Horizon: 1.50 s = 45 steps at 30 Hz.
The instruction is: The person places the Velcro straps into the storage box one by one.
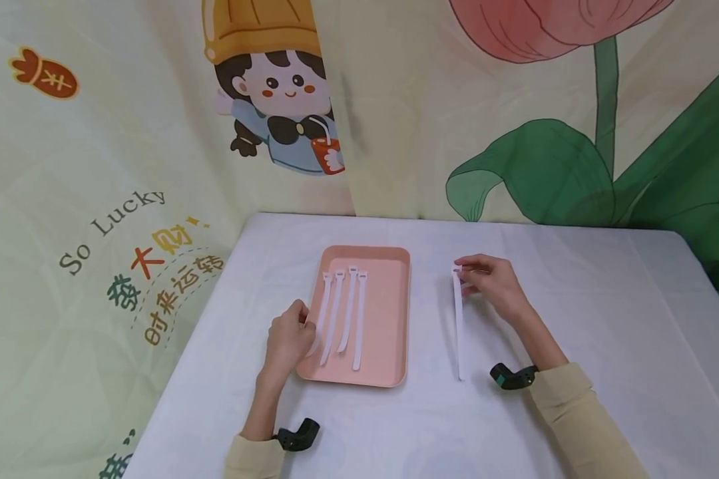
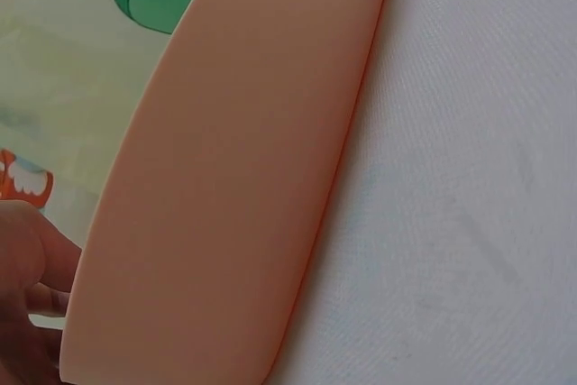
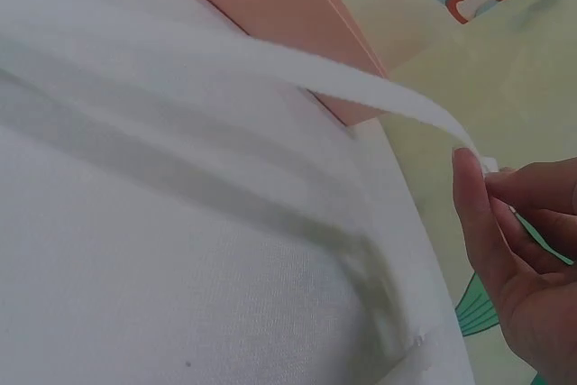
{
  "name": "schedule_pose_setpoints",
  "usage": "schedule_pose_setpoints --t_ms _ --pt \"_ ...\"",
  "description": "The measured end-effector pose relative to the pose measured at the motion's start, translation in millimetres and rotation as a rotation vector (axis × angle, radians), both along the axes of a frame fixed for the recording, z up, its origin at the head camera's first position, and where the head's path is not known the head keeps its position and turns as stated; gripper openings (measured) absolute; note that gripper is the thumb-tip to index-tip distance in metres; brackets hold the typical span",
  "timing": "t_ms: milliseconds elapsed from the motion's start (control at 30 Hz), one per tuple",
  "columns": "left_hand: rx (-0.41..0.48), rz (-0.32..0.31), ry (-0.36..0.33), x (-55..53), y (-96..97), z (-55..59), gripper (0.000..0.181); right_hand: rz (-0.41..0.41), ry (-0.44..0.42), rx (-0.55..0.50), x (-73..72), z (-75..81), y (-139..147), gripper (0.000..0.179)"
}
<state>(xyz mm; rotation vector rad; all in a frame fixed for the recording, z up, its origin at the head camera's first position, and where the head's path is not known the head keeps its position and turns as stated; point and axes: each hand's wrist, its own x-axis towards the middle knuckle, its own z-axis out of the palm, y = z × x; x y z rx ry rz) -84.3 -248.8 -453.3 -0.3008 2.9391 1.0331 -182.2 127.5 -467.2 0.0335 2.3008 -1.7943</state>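
In the head view my right hand (image 1: 492, 283) pinches a white cable tie (image 1: 459, 332) at its slotted head, between thumb and fingertips. Its long flat tail hangs down toward my side, and the right wrist view shows the tie (image 3: 352, 83) bending away from the fingers (image 3: 471, 188). Several matching cable ties (image 1: 358, 322) lie side by side in a pink tray (image 1: 386, 319), heads at the far end. My left hand (image 1: 290, 337) is at the tray's left rim with fingers curled, beside a pale curved strip; I cannot tell what it grips.
A white cloth (image 1: 605, 299) covers the table, and the tray stands left of its middle. Behind it hangs a printed curtain (image 1: 395, 133) with a cartoon figure and a large flower. Black wrist cameras (image 1: 513, 377) sit on both forearms.
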Motion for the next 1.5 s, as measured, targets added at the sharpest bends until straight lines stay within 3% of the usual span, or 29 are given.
schedule_pose_setpoints --t_ms 300,933,1500 --pt "-0.001 0.0 0.003 0.5 -0.8 -4.0 0.006 0.005 0.006 -0.034 2.7 9.1 -6 0.031" --pt "-0.005 0.001 0.01 -0.1 -1.2 -5.7 0.006 0.066 0.134 -0.094 9.2 41.7 -43 0.033" --pt "0.01 0.001 0.016 -0.1 -0.7 -1.9 0.007 0.079 0.154 -0.13 1.7 57.7 -78 0.028"
